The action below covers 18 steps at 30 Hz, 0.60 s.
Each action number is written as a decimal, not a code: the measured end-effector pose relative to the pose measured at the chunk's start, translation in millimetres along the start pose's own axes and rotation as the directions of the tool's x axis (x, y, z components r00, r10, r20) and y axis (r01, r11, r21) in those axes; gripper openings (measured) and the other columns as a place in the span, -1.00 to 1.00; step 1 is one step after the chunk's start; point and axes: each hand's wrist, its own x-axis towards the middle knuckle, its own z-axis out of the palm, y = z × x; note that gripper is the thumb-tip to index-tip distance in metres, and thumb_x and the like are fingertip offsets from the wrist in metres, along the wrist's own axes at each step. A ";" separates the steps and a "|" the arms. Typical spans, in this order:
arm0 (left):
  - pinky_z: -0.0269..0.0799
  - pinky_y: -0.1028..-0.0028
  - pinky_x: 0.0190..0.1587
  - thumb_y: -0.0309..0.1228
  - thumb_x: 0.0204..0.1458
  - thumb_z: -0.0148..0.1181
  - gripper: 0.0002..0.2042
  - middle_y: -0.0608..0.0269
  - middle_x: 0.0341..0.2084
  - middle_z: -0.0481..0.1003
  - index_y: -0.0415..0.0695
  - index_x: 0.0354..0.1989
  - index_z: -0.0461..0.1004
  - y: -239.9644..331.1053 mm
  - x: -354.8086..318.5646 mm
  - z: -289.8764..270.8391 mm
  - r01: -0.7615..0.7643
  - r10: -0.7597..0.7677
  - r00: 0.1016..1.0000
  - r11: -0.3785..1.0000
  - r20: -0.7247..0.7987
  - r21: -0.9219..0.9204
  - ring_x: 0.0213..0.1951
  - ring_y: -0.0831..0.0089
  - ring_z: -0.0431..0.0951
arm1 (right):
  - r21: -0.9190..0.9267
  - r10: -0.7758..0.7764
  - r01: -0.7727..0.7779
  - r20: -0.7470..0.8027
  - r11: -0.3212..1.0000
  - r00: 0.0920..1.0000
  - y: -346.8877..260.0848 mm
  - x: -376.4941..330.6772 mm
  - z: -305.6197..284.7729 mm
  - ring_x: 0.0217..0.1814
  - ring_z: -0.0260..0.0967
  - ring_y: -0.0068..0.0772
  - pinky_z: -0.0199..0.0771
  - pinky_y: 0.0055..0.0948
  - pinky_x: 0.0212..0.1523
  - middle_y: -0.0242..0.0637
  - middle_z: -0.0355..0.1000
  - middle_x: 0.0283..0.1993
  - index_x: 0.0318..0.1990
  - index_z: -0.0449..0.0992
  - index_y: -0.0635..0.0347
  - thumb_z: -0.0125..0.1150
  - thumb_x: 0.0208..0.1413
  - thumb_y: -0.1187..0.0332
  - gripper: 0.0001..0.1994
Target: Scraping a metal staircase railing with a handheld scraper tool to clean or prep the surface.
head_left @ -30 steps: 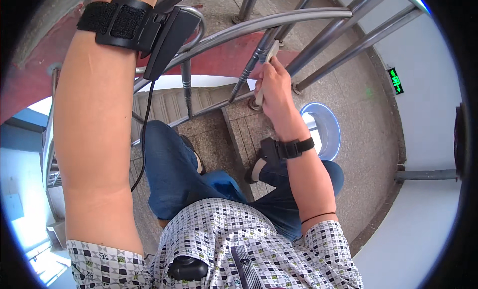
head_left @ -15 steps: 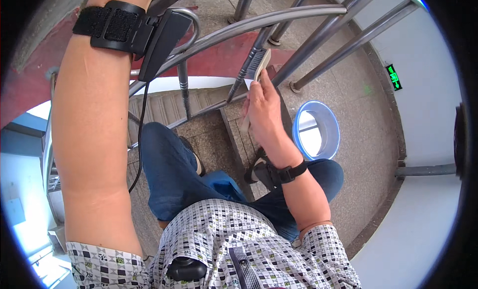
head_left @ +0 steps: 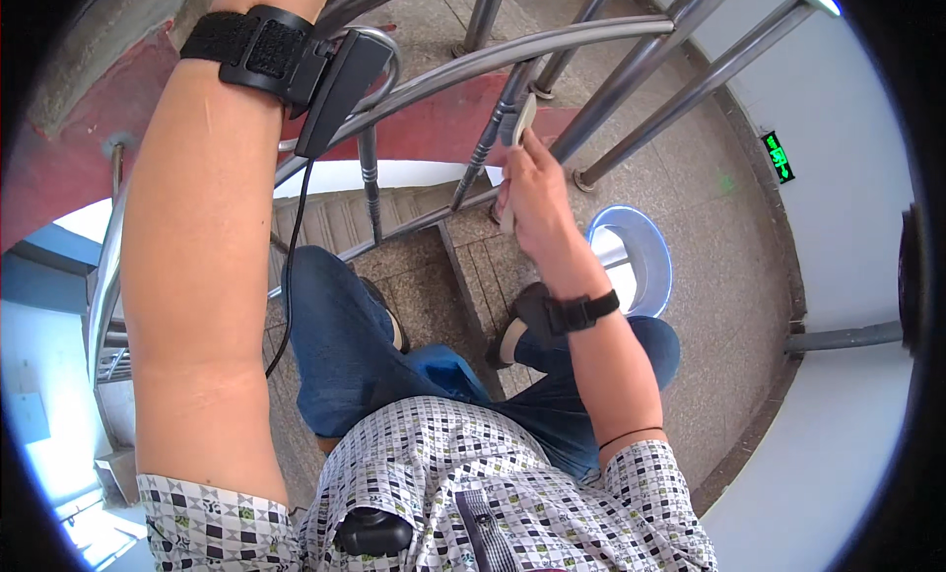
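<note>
My right hand [head_left: 538,190] is closed around the pale handle of a scrub brush [head_left: 526,119]. The brush's dark bristles face left, against or very close to a metal baluster [head_left: 485,148] of the stair railing; contact is hard to tell. Part of the handle's lower end shows below my fingers. My left forearm [head_left: 202,247] reaches up past the curved steel handrail [head_left: 532,46], and my left hand lies beyond the top edge of the picture. A black strap [head_left: 258,52] with a dark device is fastened near that wrist.
A blue bucket [head_left: 662,262] with a bright reflection inside stands on the floor to the right of the railing. Between my knees is a blue plastic object [head_left: 445,363]. Stairs [head_left: 330,212] descend behind the balusters. A black cable [head_left: 296,227] hangs beside my left forearm.
My right hand has shifted slightly right and upward with the brush, which now looks blurred. The left forearm has moved a little to the right.
</note>
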 end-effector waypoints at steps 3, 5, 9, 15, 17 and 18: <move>0.48 0.10 0.17 0.42 0.33 -0.36 -0.05 -0.41 -0.03 0.61 -0.33 0.01 0.67 6.7 -3.5 0.2 0.066 -0.065 0.998 0.998 -0.020 0.025 0.09 -0.17 0.63 | -0.053 -0.024 0.022 -0.030 0.998 0.999 10.5 -24.7 10.4 -0.61 0.24 -0.62 0.32 -0.53 -0.61 -0.49 0.24 -0.44 0.40 0.33 0.15 -0.09 0.49 0.32 -0.60; 0.48 0.10 0.16 0.42 0.33 -0.36 -0.05 -0.41 -0.04 0.61 -0.33 0.00 0.66 -2.3 -0.7 -2.3 0.017 -0.016 1.000 0.998 -0.022 0.055 0.08 -0.17 0.63 | -0.017 -0.019 0.018 -0.020 1.000 1.000 6.2 -40.0 23.0 -0.57 0.24 -0.62 0.34 -0.53 -0.57 -0.49 0.20 -0.44 0.53 0.21 0.13 -0.10 0.50 0.31 -0.50; 0.48 0.10 0.15 0.41 0.35 -0.38 -0.05 -0.41 -0.06 0.62 -0.36 -0.02 0.66 7.5 -2.7 -0.5 0.044 -0.044 0.999 0.998 -0.009 0.032 0.05 -0.17 0.64 | -0.102 -0.171 0.164 -0.069 0.981 0.983 15.5 -19.8 18.6 -0.56 0.23 -0.62 0.32 -0.54 -0.56 -0.49 0.21 -0.44 0.40 0.35 0.16 -0.09 0.48 0.34 -0.59; 0.48 0.10 0.16 0.40 0.35 -0.41 -0.04 -0.43 -0.07 0.61 -0.36 -0.01 0.66 9.8 -1.4 0.2 -0.003 0.003 1.000 1.000 -0.005 0.019 0.06 -0.16 0.64 | -0.103 -0.137 0.122 -0.145 0.987 0.980 19.0 31.0 4.9 -0.54 0.24 -0.56 0.28 -0.46 -0.54 -0.44 0.29 -0.45 -0.01 0.47 0.19 -0.12 0.37 0.42 -0.78; 0.48 0.11 0.16 0.41 0.35 -0.40 -0.04 -0.43 -0.07 0.61 -0.36 0.00 0.66 0.1 1.3 -0.2 -0.023 0.023 1.000 0.999 -0.016 0.043 0.07 -0.16 0.64 | -0.093 -0.093 0.081 -0.139 0.992 0.986 11.4 35.8 7.0 -0.54 0.24 -0.56 0.28 -0.46 -0.54 -0.44 0.29 -0.46 0.01 0.47 0.19 -0.12 0.38 0.41 -0.78; 0.48 0.11 0.17 0.41 0.35 -0.40 -0.04 -0.43 -0.07 0.61 -0.36 0.00 0.65 -4.3 3.0 0.0 -0.044 0.046 0.999 0.997 -0.024 0.063 0.08 -0.16 0.64 | -0.085 -0.048 0.036 -0.138 0.996 0.989 9.0 36.0 7.7 -0.54 0.24 -0.56 0.28 -0.47 -0.53 -0.44 0.28 -0.47 0.02 0.47 0.19 -0.11 0.38 0.41 -0.77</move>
